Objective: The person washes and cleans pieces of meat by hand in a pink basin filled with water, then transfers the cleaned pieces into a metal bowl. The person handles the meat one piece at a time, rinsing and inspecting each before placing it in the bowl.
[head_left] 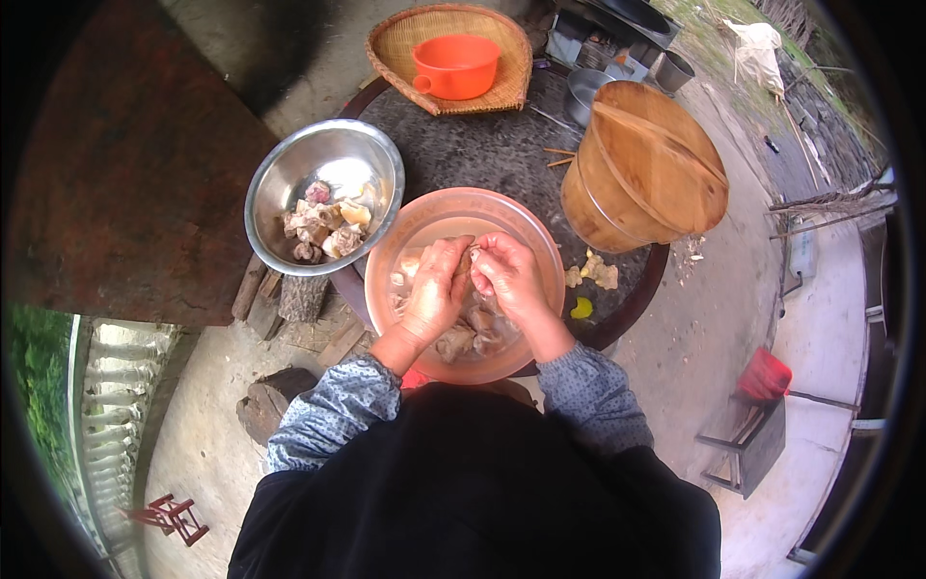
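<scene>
A pink plastic basin stands before me, holding cloudy water and pieces of meat. Over it, my left hand holds a small piece of meat, mostly hidden by the fingers. The fingertips of my right hand pinch the same piece at its right side. Left of the basin, close to its rim, is a stainless steel bowl with more chunks of meat in it.
On the round dark table are a lidded wooden bucket, ginger root, a yellow-green piece, a metal pot and a woven bamboo basket with an orange plastic dipper. Firewood logs lie lower left.
</scene>
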`<state>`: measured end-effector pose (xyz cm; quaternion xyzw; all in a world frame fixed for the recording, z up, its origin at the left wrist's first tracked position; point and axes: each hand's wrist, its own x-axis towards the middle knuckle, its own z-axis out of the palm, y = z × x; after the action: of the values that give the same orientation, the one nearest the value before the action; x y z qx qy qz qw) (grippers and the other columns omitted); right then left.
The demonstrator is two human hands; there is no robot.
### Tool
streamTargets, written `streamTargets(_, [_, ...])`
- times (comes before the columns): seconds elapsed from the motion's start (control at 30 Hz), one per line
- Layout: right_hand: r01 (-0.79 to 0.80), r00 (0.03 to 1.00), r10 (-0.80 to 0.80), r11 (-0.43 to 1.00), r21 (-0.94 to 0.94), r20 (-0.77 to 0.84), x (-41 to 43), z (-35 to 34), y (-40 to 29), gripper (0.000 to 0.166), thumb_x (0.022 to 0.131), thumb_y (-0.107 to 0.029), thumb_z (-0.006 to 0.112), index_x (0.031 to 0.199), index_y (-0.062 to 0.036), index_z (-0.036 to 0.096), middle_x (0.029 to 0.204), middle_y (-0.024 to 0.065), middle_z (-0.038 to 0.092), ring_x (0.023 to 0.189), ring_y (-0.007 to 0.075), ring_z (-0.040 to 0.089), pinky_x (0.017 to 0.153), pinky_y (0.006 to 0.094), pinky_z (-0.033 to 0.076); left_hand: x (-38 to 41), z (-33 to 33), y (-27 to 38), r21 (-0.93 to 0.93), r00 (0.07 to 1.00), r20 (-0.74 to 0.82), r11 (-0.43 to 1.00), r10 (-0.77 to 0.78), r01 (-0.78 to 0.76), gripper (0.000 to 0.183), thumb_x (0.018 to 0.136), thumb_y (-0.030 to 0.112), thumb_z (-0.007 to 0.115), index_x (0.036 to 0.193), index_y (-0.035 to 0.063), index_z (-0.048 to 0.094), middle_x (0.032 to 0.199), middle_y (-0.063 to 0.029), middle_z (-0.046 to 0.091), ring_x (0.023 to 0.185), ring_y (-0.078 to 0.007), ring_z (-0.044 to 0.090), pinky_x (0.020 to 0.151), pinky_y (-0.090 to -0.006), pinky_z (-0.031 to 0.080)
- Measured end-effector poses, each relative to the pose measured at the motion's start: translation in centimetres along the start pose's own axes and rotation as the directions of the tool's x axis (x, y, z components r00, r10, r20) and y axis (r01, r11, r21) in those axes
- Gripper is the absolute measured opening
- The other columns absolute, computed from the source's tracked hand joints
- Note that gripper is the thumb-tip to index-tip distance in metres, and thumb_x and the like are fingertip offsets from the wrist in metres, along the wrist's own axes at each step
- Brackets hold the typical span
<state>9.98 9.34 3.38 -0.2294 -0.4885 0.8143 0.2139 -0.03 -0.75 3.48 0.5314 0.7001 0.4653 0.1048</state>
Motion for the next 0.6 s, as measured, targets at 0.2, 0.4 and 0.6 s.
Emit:
streamTargets(0.2, [0.077,0.997,-0.076,0.997,-0.018,0.032,-0.2,-0.2,0.6,0.006,0.085,-0.003,0.052,0.091,-0.0024,0.052,0.069,0.0011,0.052,0.056,0.0075,0.049,0.047,0.0182,0.037,-0.4,0.3,-0.5,-0.268,0.992,0.057,0.956,-0.111,0.123,0.050,0.073,-0.009,0.054,0.121,0.0035,0.046,0.108,-0.0154,0.051,0.106,-0.0334,0.048,0.092,-0.0367,0.038])
streamTargets(0.4, [-0.027,0.998,0.028,1.000,0.011,-0.050,-0.5,-0.8,-0.8,0.005,0.086,-0.007,0.054,0.089,-0.0027,0.053,0.069,0.0034,0.054,0.054,0.0077,0.048,0.045,0.0179,0.035,-0.5,0.3,-1.2,-0.513,0.958,0.185,0.810,-0.218,0.284,0.047,0.077,-0.005,0.059,0.122,0.0030,0.045,0.103,-0.0061,0.051,0.102,-0.0197,0.050,0.091,-0.0304,0.038])
streamTargets(0.6, [-0.165,0.986,0.164,0.979,0.120,0.021,-0.9,-1.0,-0.9,0.007,0.085,-0.010,0.056,0.088,-0.0035,0.054,0.067,0.0011,0.051,0.053,0.0055,0.045,0.044,0.0171,0.032,-0.1,0.1,0.1,-0.387,0.974,0.031,0.896,-0.225,0.219,0.040,0.071,-0.003,0.067,0.106,0.0061,0.052,0.101,-0.0041,0.052,0.095,-0.0171,0.052,0.083,-0.0298,0.042])
